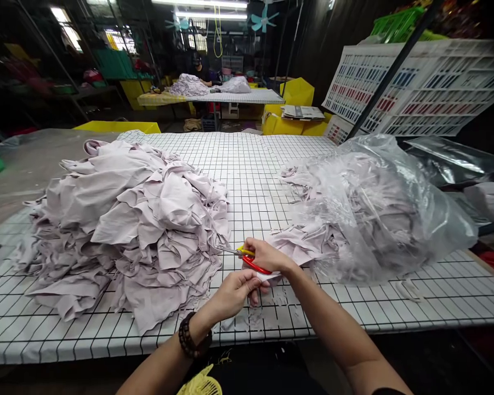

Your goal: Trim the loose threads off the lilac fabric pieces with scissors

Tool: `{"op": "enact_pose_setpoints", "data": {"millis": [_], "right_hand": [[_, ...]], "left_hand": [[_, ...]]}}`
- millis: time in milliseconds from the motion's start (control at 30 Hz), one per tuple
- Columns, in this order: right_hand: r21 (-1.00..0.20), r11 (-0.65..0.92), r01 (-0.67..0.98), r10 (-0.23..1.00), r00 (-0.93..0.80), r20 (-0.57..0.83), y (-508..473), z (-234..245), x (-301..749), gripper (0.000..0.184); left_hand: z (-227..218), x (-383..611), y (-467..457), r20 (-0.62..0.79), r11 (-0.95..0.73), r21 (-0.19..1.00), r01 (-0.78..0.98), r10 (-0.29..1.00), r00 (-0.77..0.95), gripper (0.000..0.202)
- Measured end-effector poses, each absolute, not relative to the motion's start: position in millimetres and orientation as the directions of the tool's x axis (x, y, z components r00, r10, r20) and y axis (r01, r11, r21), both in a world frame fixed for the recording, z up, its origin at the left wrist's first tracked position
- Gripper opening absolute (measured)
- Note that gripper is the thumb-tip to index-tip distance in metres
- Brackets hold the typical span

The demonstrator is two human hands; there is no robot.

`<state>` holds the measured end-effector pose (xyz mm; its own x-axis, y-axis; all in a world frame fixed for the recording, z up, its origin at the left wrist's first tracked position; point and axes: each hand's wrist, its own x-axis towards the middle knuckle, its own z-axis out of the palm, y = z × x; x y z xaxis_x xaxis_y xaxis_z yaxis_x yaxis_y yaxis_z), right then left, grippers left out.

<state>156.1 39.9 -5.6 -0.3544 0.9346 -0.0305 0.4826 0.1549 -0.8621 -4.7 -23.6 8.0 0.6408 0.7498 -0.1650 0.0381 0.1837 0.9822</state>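
Scissors (255, 265) with red and yellow handles are in my right hand (269, 257), their blades pointing left and toward the cloth heap. My left hand (237, 291), below and to the left of them, pinches a small pale piece of fabric (267, 276) that reaches up to my right hand. Left of my hands lies a big heap of pale pinkish-grey cloth pieces (148, 203). To the right, more of the same cloth (306, 241) spills out from under a clear plastic bag (395, 219). Tiny scraps (255, 318) are scattered on the table just below my hands.
The table has a white cover with a black grid (250, 164). White crates (415, 82) are stacked at the right, behind a slanting dark pole (389, 77). A person (200, 71) is at a far table (247, 97) with cloth piles. Yellow bins (298, 93) stand between.
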Motion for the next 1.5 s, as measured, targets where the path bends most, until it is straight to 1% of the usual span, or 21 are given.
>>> {"op": "enact_pose_setpoints", "data": {"millis": [67, 100, 167, 200, 233, 267, 333, 400, 467, 567, 667, 800, 900, 1233, 1500], "right_hand": [[-0.893, 0.112, 0.437, 0.954, -0.297, -0.025, 38, 2, 164, 0.022], [-0.921, 0.081, 0.381, 0.975, -0.224, -0.007, 35, 8, 170, 0.023], [-0.975, 0.043, 0.216, 0.999, -0.023, 0.039, 28, 24, 183, 0.027], [-0.990, 0.041, 0.135, 0.996, 0.075, 0.052, 21, 32, 191, 0.029], [-0.995, 0.045, 0.085, 0.989, 0.137, 0.057, 14, 39, 197, 0.032], [-0.996, 0.039, 0.075, 0.987, 0.153, 0.050, 5, 45, 203, 0.033], [-0.991, -0.026, 0.134, 0.995, 0.094, -0.013, -17, 51, 213, 0.034], [-0.953, -0.085, 0.290, 0.996, 0.036, -0.078, -40, 49, 217, 0.034], [-0.870, -0.107, 0.481, 0.994, 0.038, -0.101, -60, 43, 217, 0.034], [-0.727, -0.124, 0.676, 0.992, 0.068, -0.105, -80, 36, 213, 0.036], [-0.626, -0.149, 0.766, 0.989, 0.103, -0.108, -87, 35, 207, 0.040], [-0.545, -0.164, 0.822, 0.987, 0.135, -0.093, -87, 37, 201, 0.039], [-0.503, -0.145, 0.852, 0.989, 0.125, -0.073, -85, 38, 197, 0.037], [-0.463, -0.099, 0.881, 0.995, 0.100, -0.024, -82, 30, 194, 0.027], [-0.435, -0.107, 0.894, 0.994, 0.107, -0.025, -82, 29, 197, 0.029]], "left_hand": [[8, -6, -24, -0.105, 0.120, 0.993, 0.008, 0.828, 0.551, 0.036], [8, -7, -24, -0.072, 0.077, 0.997, 0.010, 0.860, 0.505, 0.036], [9, -7, -23, -0.017, 0.007, 1.000, 0.027, 0.904, 0.426, 0.036], [9, -6, -22, -0.006, -0.007, 1.000, 0.028, 0.911, 0.412, 0.036], [9, -4, -22, -0.008, 0.003, 1.000, 0.012, 0.909, 0.418, 0.036], [9, -2, -21, -0.025, 0.039, 0.999, -0.022, 0.897, 0.442, 0.037], [7, 4, -19, -0.085, 0.163, 0.981, -0.110, 0.855, 0.512, 0.037], [3, 12, -18, -0.141, 0.277, 0.946, -0.166, 0.816, 0.560, 0.037], [0, 18, -17, -0.158, 0.316, 0.931, -0.185, 0.803, 0.575, 0.038], [-1, 22, -17, -0.115, 0.266, 0.946, -0.184, 0.809, 0.576, 0.033], [2, 21, -17, -0.046, 0.135, 0.984, -0.118, 0.827, 0.560, 0.030], [4, 17, -19, 0.025, -0.030, 1.000, 0.001, 0.838, 0.545, 0.032], [1, 16, -19, 0.035, -0.065, 0.997, 0.036, 0.839, 0.543, 0.032], [-4, 14, -19, 0.000, -0.014, 1.000, 0.022, 0.836, 0.548, 0.031], [-5, 15, -20, -0.025, 0.028, 1.000, 0.004, 0.836, 0.548, 0.034]]}}
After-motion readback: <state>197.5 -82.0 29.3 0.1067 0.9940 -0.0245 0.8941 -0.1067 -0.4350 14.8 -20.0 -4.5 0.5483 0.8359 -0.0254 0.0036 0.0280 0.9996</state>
